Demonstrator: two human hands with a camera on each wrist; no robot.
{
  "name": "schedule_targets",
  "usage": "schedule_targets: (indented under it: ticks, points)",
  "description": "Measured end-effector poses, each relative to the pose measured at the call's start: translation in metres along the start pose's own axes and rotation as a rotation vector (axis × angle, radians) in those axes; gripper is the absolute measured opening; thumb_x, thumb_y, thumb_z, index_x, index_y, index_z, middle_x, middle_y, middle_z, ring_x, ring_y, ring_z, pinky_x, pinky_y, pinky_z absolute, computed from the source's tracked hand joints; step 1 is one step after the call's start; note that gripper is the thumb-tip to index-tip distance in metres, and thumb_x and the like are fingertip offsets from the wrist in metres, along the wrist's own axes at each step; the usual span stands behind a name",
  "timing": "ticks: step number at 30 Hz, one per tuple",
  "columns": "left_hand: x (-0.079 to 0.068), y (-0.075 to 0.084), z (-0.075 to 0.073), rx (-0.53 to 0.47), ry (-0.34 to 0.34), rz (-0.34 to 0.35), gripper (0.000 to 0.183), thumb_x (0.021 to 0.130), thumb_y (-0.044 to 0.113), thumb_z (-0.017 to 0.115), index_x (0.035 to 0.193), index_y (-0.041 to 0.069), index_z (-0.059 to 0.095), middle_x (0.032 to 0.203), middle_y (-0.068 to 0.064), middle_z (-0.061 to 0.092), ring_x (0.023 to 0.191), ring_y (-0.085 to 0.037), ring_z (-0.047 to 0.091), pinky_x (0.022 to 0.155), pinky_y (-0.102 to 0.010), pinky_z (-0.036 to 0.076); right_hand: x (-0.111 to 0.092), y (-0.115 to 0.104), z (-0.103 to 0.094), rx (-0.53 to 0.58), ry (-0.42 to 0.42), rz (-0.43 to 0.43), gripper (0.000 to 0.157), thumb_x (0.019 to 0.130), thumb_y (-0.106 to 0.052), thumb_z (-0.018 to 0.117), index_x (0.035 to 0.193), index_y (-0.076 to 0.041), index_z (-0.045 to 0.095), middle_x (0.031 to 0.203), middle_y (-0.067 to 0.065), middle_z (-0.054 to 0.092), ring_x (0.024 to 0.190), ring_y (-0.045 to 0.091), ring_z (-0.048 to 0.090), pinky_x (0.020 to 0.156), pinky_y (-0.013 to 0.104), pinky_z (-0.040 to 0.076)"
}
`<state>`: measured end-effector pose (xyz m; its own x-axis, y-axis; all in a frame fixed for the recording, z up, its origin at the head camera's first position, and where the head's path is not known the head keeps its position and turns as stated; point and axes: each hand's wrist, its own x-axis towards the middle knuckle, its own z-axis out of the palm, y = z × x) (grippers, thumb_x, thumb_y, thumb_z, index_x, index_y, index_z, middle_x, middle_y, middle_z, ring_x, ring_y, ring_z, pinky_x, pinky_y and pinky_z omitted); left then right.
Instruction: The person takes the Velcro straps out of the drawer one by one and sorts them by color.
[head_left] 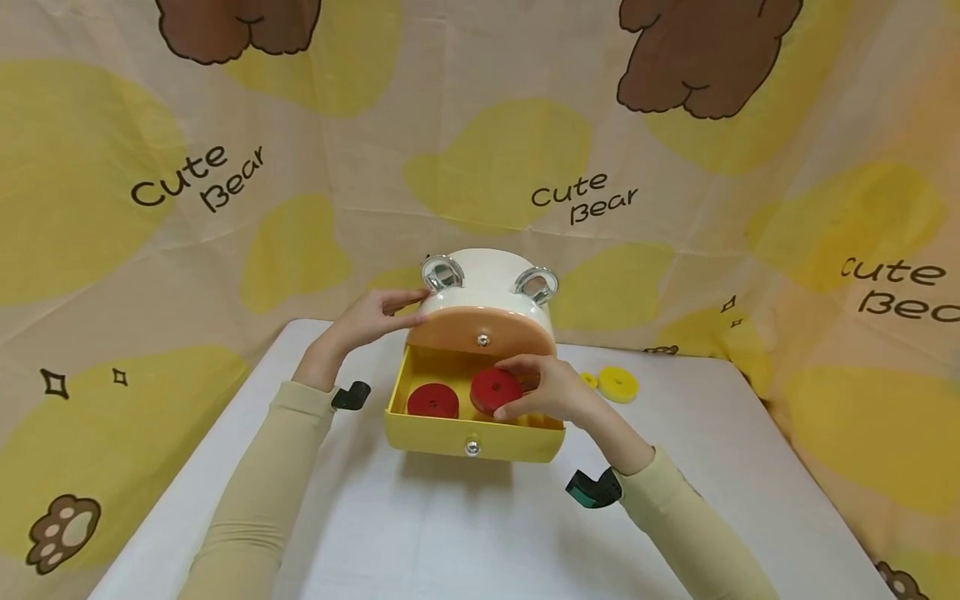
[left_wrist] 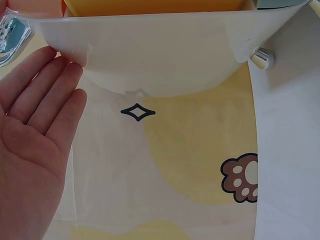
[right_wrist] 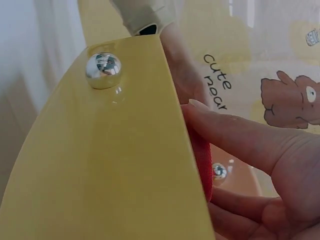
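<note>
A small white storage box (head_left: 491, 279) with two silver ears stands at the table's far side. Its yellow lower drawer (head_left: 431, 433) is pulled out. Inside the drawer, a red disc (head_left: 432, 402) lies at the left. The right hand (head_left: 551, 390) pinches a second red disc (head_left: 495, 390) between thumb and fingers, at the drawer's right half. In the right wrist view the drawer front hides most of this red disc (right_wrist: 204, 162). At the box's upper left side, the left hand (head_left: 371, 319) rests its extended fingertips by the ear; its palm shows in the left wrist view.
Two yellow discs, a larger one (head_left: 618, 384) and a smaller one (head_left: 589, 380), lie on the white table (head_left: 465, 533) right of the box. The orange upper drawer (head_left: 450, 329) is closed. A bear-print cloth (head_left: 480, 108) hangs behind the table.
</note>
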<state>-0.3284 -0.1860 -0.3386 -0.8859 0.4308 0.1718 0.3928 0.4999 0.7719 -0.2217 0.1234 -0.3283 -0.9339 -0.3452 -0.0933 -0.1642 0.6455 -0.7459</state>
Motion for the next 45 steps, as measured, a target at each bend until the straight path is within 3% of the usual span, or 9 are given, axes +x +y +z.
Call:
schedule_targets:
  ticks: [12, 14, 18, 21, 25, 37, 45]
  points:
    - [-0.001, 0.002, 0.0, -0.009, 0.008, -0.012, 0.064, 0.083, 0.049, 0.068, 0.139, 0.022, 0.051, 0.143, -0.002, 0.049, 0.135, -0.028, 0.041, 0.109, -0.05, 0.036, -0.015, -0.001, -0.015, 0.025, 0.017, -0.012, 0.064, 0.067, -0.033, 0.086, 0.125, -0.022, 0.061, 0.122, 0.002, 0.063, 0.113, 0.026, 0.06, 0.085, 0.037, 0.056]
    - [-0.005, 0.012, -0.001, -0.009, 0.001, -0.018, 0.061, 0.085, 0.044, 0.067, 0.139, 0.02, 0.05, 0.144, -0.004, 0.048, 0.136, -0.03, 0.041, 0.109, -0.051, 0.036, -0.018, 0.0, -0.018, 0.037, 0.02, -0.016, 0.064, 0.068, -0.033, 0.085, 0.126, -0.021, 0.06, 0.123, 0.004, 0.063, 0.112, 0.027, 0.06, 0.084, 0.036, 0.056]
    - [-0.005, 0.012, -0.001, -0.004, -0.009, -0.013, 0.059, 0.087, 0.04, 0.067, 0.139, 0.018, 0.05, 0.144, -0.006, 0.047, 0.136, -0.031, 0.04, 0.109, -0.051, 0.035, -0.024, 0.001, -0.024, 0.058, 0.027, -0.028, 0.065, 0.069, -0.033, 0.085, 0.127, -0.018, 0.06, 0.122, 0.006, 0.062, 0.107, 0.026, 0.062, 0.082, 0.035, 0.057]
    - [-0.001, 0.003, 0.0, -0.001, 0.002, -0.004, 0.06, 0.086, 0.043, 0.067, 0.138, 0.02, 0.051, 0.144, -0.004, 0.048, 0.136, -0.03, 0.041, 0.109, -0.051, 0.035, -0.028, 0.003, -0.029, 0.068, 0.032, -0.043, 0.066, 0.07, -0.032, 0.084, 0.128, -0.017, 0.059, 0.123, 0.007, 0.062, 0.104, 0.025, 0.063, 0.081, 0.035, 0.057]
    - [-0.001, 0.002, 0.0, 0.006, 0.021, -0.011, 0.062, 0.083, 0.049, 0.068, 0.137, 0.024, 0.053, 0.142, -0.002, 0.05, 0.135, -0.028, 0.042, 0.108, -0.052, 0.037, -0.033, 0.006, -0.037, 0.067, 0.044, -0.054, 0.066, 0.07, -0.033, 0.084, 0.129, -0.015, 0.058, 0.125, 0.008, 0.061, 0.104, 0.026, 0.064, 0.08, 0.035, 0.057]
    - [0.0, 0.001, -0.001, 0.013, 0.009, -0.006, 0.059, 0.085, 0.044, 0.067, 0.138, 0.023, 0.051, 0.144, -0.004, 0.048, 0.136, -0.03, 0.039, 0.109, -0.053, 0.034, -0.043, 0.021, -0.053, 0.044, 0.095, -0.014, 0.073, 0.068, -0.045, 0.083, 0.131, -0.02, 0.056, 0.128, 0.006, 0.06, 0.106, 0.026, 0.063, 0.08, 0.036, 0.058]
    - [0.0, 0.002, 0.0, 0.017, 0.02, -0.003, 0.061, 0.084, 0.048, 0.068, 0.138, 0.022, 0.052, 0.142, -0.002, 0.05, 0.136, -0.027, 0.041, 0.109, -0.05, 0.036, -0.05, 0.029, -0.064, 0.059, 0.115, 0.021, 0.073, 0.07, -0.042, 0.082, 0.133, -0.018, 0.055, 0.129, 0.009, 0.059, 0.106, 0.028, 0.062, 0.079, 0.036, 0.058]
